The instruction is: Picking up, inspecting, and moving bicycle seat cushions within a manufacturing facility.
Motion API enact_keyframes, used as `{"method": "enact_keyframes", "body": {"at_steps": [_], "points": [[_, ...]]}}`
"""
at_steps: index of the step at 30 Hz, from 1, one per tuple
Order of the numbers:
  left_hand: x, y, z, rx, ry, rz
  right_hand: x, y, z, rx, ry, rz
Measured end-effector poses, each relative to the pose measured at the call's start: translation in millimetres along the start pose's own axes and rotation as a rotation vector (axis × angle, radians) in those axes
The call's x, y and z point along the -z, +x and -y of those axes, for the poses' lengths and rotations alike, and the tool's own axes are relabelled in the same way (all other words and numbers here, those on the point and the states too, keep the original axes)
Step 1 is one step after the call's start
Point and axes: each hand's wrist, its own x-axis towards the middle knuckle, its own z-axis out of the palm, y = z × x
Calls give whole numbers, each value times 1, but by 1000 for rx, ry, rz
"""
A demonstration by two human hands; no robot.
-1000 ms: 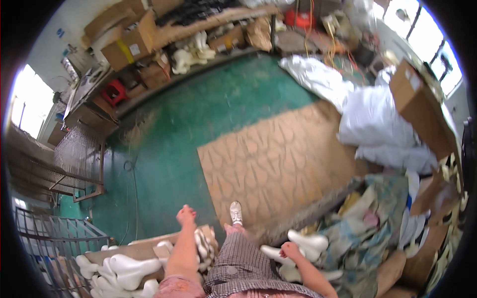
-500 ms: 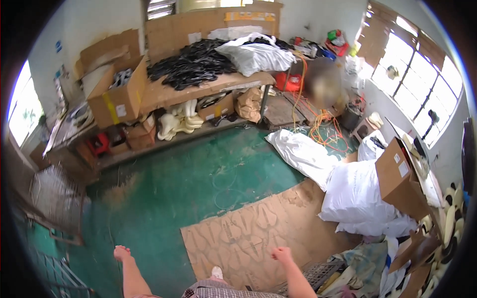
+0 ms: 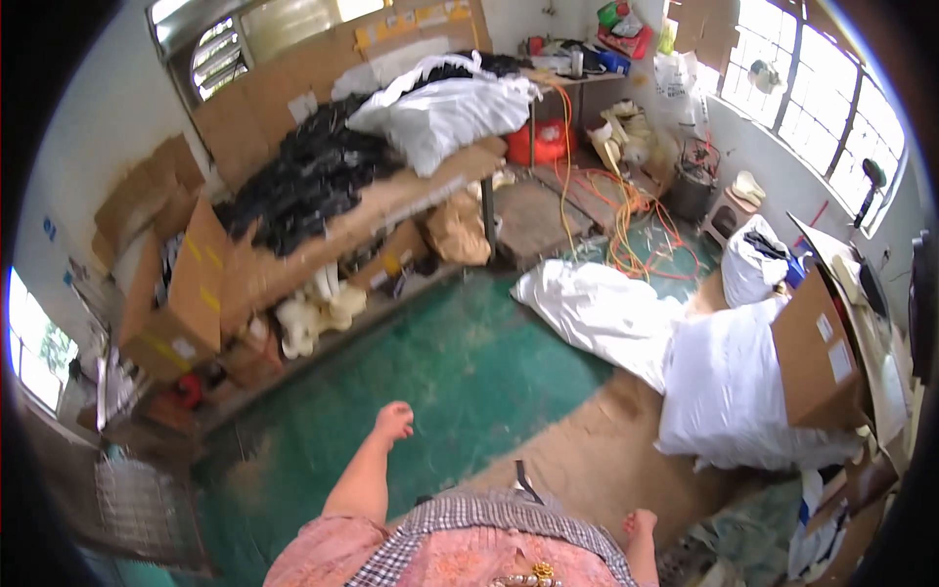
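My left hand point(image 3: 394, 422) swings forward over the green floor point(image 3: 440, 342), fingers loosely curled in and nothing visible in them. Lower and to the right, my right hand point(image 3: 641, 523) hangs near a sheet of brown cardboard point(image 3: 597, 445) on the floor, its fingers also curled with nothing to be seen inside. Neither hand touches anything. The nearest things to the right hand are a full white sack point(image 3: 719, 391) and a heap of cloth point(image 3: 743, 538). A checked apron point(image 3: 469, 509) covers my front.
Along the back runs a workbench point(image 3: 342, 235) with black pieces point(image 3: 303, 181) and a white bag point(image 3: 440, 117) on it. An open carton point(image 3: 176, 323) stands at its left end. Orange hoses point(image 3: 636, 240) lie coiled beyond a flat white sack point(image 3: 597, 318). Another carton point(image 3: 817, 347) leans at right.
I have moved forward and the view has turned. My left hand has swung up and right; my right hand has dropped back. The blurred shape by the hoses is gone, showing pale pieces there.
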Motion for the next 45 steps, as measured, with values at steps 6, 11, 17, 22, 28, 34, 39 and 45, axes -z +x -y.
{"method": "enact_keyframes", "body": {"at_steps": [6, 11, 17, 22, 28, 34, 39, 45], "points": [[56, 114, -43, 111, -185, -348, -303, -34, 249, 448, -89, 551], [94, 253, -108, 259, -470, -782, -521, -49, 457, 771, -146, 728], [71, 459, -363, -545, -166, -889, -698, -51, 701, 963, -249, 744], [-13, 522, -685, -1050, 165, -859, -825, -56, 898, 1204, -229, 579], [-93, 647, -849, -1197, 684, -905, -1060, 16, 1106, 1706, -320, 266], [-104, 698, -884, -579, 1072, -941, -1275, 102, 1278, 2008, -493, 39], [-107, 713, -902, -309, 1276, -890, -1370, 132, 1327, 1962, -726, -40], [-114, 719, -924, -384, 1201, -958, -1348, 115, 1324, 1673, -1002, 25]]}}
